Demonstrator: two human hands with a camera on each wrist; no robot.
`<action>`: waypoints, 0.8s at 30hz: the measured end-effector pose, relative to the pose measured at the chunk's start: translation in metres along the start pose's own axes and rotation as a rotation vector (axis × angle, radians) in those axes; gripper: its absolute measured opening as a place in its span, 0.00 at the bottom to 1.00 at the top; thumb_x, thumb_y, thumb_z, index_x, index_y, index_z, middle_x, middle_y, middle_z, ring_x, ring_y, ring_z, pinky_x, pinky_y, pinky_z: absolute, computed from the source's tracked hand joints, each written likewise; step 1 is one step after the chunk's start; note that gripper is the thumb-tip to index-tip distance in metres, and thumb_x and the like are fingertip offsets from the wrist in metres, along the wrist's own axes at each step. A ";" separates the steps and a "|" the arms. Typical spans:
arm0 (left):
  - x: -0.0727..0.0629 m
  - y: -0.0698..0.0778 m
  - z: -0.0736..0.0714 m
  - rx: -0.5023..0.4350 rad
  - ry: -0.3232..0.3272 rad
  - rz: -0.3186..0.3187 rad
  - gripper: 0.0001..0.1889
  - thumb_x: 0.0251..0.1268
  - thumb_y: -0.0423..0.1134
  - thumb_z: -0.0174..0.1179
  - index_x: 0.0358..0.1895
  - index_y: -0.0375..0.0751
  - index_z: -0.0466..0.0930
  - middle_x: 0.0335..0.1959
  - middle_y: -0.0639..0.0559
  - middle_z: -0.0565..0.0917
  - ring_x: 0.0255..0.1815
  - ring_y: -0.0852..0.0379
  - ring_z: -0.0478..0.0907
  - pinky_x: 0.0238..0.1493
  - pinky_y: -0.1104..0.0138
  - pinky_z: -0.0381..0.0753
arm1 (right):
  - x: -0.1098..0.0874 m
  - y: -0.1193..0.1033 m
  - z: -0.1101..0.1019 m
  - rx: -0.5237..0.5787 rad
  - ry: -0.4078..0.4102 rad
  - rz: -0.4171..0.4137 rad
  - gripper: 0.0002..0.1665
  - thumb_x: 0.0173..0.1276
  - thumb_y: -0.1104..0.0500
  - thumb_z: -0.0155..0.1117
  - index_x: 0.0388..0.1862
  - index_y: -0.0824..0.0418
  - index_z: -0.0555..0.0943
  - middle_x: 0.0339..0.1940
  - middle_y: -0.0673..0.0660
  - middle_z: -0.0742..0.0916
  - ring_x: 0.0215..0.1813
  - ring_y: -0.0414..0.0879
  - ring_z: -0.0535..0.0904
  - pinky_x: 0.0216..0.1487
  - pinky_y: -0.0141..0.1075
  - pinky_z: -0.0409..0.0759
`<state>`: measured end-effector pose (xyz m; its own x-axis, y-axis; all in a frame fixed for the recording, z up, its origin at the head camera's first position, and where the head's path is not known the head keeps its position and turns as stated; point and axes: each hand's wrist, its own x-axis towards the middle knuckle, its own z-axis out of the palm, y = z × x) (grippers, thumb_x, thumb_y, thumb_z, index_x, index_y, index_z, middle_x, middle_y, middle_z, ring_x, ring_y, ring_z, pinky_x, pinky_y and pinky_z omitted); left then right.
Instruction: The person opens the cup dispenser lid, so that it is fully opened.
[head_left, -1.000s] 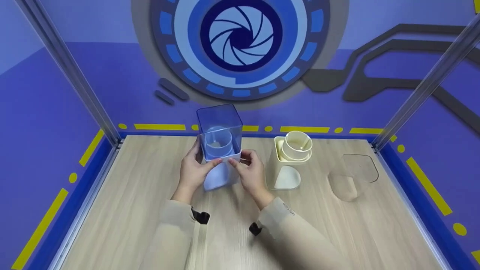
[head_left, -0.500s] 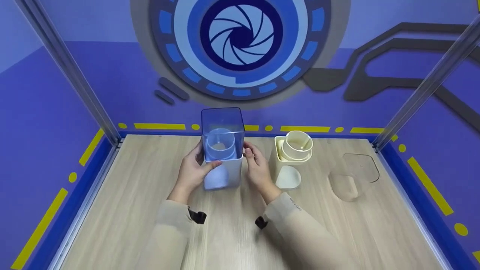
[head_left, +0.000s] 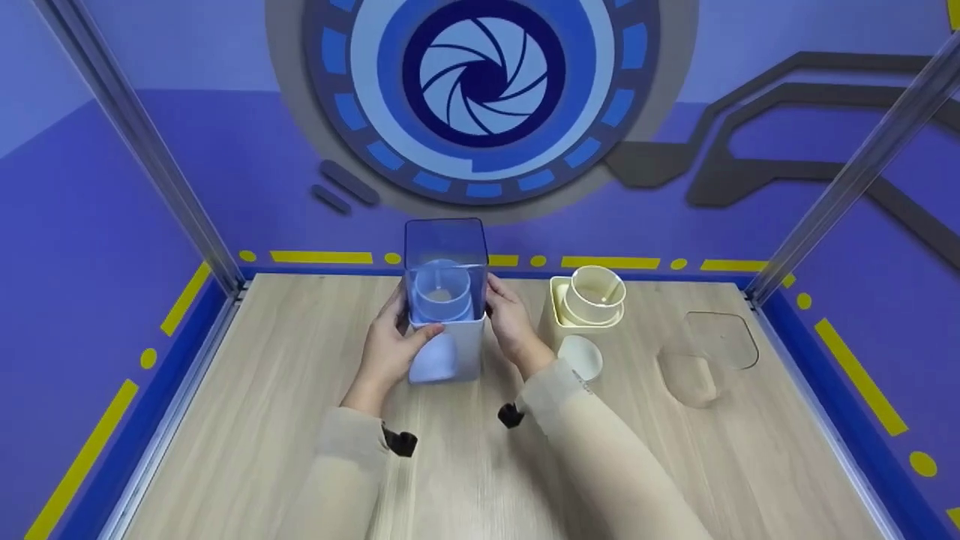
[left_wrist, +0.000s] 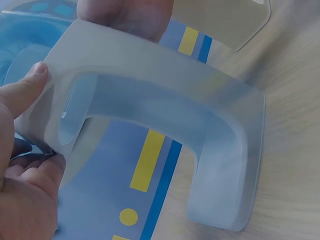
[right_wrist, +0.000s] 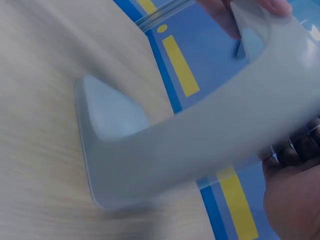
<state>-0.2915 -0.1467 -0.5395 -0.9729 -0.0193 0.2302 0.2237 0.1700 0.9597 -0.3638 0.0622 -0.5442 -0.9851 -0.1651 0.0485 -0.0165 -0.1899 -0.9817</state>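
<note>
A blue dispenser (head_left: 444,346) stands upright on the wooden table in the head view, a see-through blue box (head_left: 445,238) and a round inner cup (head_left: 442,291) at its top. My left hand (head_left: 386,352) grips its left side, thumb on the front. On the right side, my right hand (head_left: 514,315) holds it, fingers reaching round toward the back, mostly hidden. Both wrist views show the dispenser's C-shaped stand (left_wrist: 150,55) close up, with its flat foot (right_wrist: 115,112). The right wrist view is slightly blurred.
A cream dispenser (head_left: 589,315) with a round cup on top stands to the right, partly behind my right sleeve. Farther right lies a clear plastic box (head_left: 709,360) on the table. A blue patterned wall (head_left: 337,225) rises behind the table's back edge.
The dispenser was tilted and has straightened upright. My right hand has left the front edge, where its thumb pressed, and moved along the right side toward the back. The left hand keeps its grip.
</note>
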 end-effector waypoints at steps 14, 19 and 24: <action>-0.028 -0.003 0.012 0.148 0.366 0.146 0.34 0.62 0.37 0.86 0.71 0.36 0.83 0.65 0.45 0.83 0.63 0.52 0.83 0.68 0.71 0.86 | -0.021 0.009 -0.011 -0.153 -0.050 -0.113 0.30 0.94 0.63 0.46 0.87 0.73 0.67 0.86 0.72 0.75 0.90 0.66 0.69 0.95 0.57 0.65; -0.033 -0.005 0.015 0.162 0.474 0.170 0.30 0.62 0.35 0.86 0.66 0.35 0.85 0.58 0.43 0.84 0.58 0.53 0.82 0.61 0.80 0.82 | -0.028 0.009 -0.011 -0.177 -0.050 -0.114 0.30 0.93 0.62 0.51 0.87 0.70 0.69 0.85 0.70 0.78 0.88 0.64 0.73 0.93 0.56 0.69; -0.036 -0.008 0.016 0.148 0.552 0.201 0.24 0.63 0.32 0.84 0.61 0.33 0.88 0.55 0.40 0.87 0.55 0.47 0.86 0.60 0.78 0.85 | -0.034 0.012 -0.013 -0.181 -0.069 -0.128 0.30 0.92 0.62 0.55 0.87 0.71 0.70 0.83 0.70 0.79 0.86 0.63 0.75 0.91 0.54 0.74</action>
<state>-0.2588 -0.1311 -0.5577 -0.7298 -0.4741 0.4925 0.3511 0.3581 0.8652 -0.3329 0.0781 -0.5597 -0.9590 -0.2175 0.1815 -0.1776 -0.0378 -0.9834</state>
